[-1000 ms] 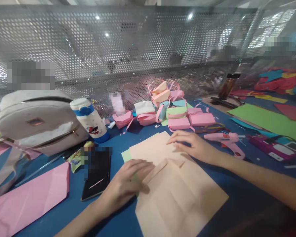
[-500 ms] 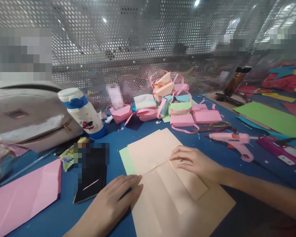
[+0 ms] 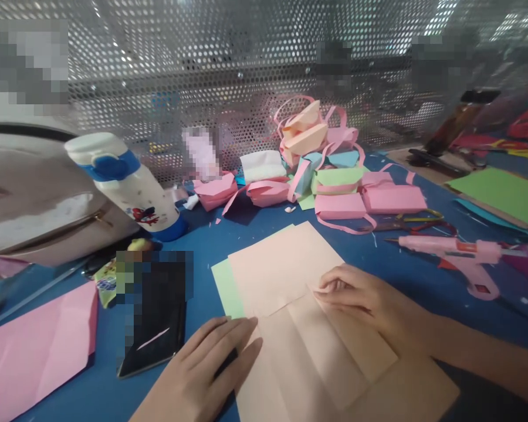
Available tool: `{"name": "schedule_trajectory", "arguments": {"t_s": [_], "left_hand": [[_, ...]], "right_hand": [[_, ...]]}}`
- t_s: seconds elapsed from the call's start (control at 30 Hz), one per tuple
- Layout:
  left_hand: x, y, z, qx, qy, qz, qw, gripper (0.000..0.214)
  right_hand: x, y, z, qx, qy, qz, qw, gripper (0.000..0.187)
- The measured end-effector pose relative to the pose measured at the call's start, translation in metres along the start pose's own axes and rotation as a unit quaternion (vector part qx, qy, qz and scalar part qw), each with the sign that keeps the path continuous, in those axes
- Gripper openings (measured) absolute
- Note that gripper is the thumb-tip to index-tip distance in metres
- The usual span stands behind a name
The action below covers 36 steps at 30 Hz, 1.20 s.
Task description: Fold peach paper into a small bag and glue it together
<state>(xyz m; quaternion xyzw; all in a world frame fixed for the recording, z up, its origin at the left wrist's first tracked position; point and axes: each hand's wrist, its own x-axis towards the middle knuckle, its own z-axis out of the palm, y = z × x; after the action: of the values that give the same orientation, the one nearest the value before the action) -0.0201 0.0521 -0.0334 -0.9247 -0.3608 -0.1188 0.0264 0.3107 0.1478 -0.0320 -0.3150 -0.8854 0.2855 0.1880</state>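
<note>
**Left hand point(image 3: 215, 366) and right hand point(image 3: 361, 302) at the creased sheet point(image 3: 290, 366)**

The creased sheet lies nearest, towards 6 o'clock in the view; directions below run from it. At 9 o'clock the left hand rests loose at its edge, fingers slightly parted. At 1 o'clock the right hand's fingers bunch at a folded flap; I cannot tell whether they pinch it or only press. A flat peach sheet point(image 3: 284, 269) shows beyond at 11, with green paper point(image 3: 226, 293) edging out at 10. Farther off: phone point(image 3: 161, 316) between 9 and 10, glue gun point(image 3: 449, 249) at 2, bottle point(image 3: 129, 184) at 10, paper bags point(image 3: 341, 206) at 12.
</note>
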Motion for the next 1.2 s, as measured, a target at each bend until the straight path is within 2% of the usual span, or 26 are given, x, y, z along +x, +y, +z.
{"name": "schedule_trajectory", "arguments": {"t_s": [0.1,0.2,0.3,0.43,0.53,0.63,0.7,0.77,0.83,0.9,1.0,1.13,1.2], "left_hand": [[-0.001,0.002,-0.003,0.042,-0.019,0.0,0.999,0.044],[0.0,0.002,-0.003,0.06,-0.022,0.008,0.998,0.044],[0.003,-0.003,-0.003,0.07,0.0,0.032,0.997,0.042],[0.009,-0.007,-0.005,0.079,0.022,0.071,0.994,0.044],[0.009,-0.006,-0.006,0.075,0.016,0.057,0.995,0.045],[0.01,-0.003,-0.008,0.014,0.01,0.029,0.999,0.046],[0.015,-0.003,-0.011,-0.058,-0.017,-0.016,0.998,0.047],[0.022,-0.004,-0.015,-0.126,-0.037,-0.052,0.99,0.038],[0.032,-0.008,-0.017,-0.185,-0.049,-0.083,0.978,0.023],[0.04,-0.013,-0.017,-0.225,-0.065,-0.157,0.959,0.012],[0.05,-0.017,-0.017,-0.225,-0.088,-0.244,0.939,0.023],[0.057,-0.013,-0.022,-0.25,-0.166,-0.248,0.921,0.02],[0.058,-0.01,-0.025,-0.26,-0.176,-0.244,0.918,0.019]], "right_hand": [[0.0,0.001,0.001,-0.024,0.022,-0.023,0.999,0.026],[0.001,0.003,0.001,-0.039,0.028,-0.074,0.996,0.029],[0.003,0.004,0.001,-0.045,0.032,-0.103,0.993,0.03],[0.003,0.004,-0.001,-0.062,0.024,-0.12,0.991,0.031],[0.004,0.007,-0.002,-0.057,0.008,-0.119,0.991,0.032],[0.008,0.011,-0.004,-0.029,-0.009,-0.098,0.995,0.026],[0.013,0.012,-0.006,-0.008,-0.012,-0.083,0.996,0.023],[0.017,0.009,-0.008,0.012,-0.019,-0.055,0.998,0.021],[0.022,0.001,-0.01,0.014,-0.031,0.0,0.999,0.016],[0.027,-0.008,-0.014,-0.006,-0.045,0.076,0.996,0.01],[0.035,-0.023,-0.022,-0.053,-0.088,0.161,0.982,0.025],[0.042,-0.038,-0.03,-0.084,-0.148,0.161,0.972,0.011],[0.043,-0.041,-0.031,-0.098,-0.156,0.14,0.973,0.012]]}}
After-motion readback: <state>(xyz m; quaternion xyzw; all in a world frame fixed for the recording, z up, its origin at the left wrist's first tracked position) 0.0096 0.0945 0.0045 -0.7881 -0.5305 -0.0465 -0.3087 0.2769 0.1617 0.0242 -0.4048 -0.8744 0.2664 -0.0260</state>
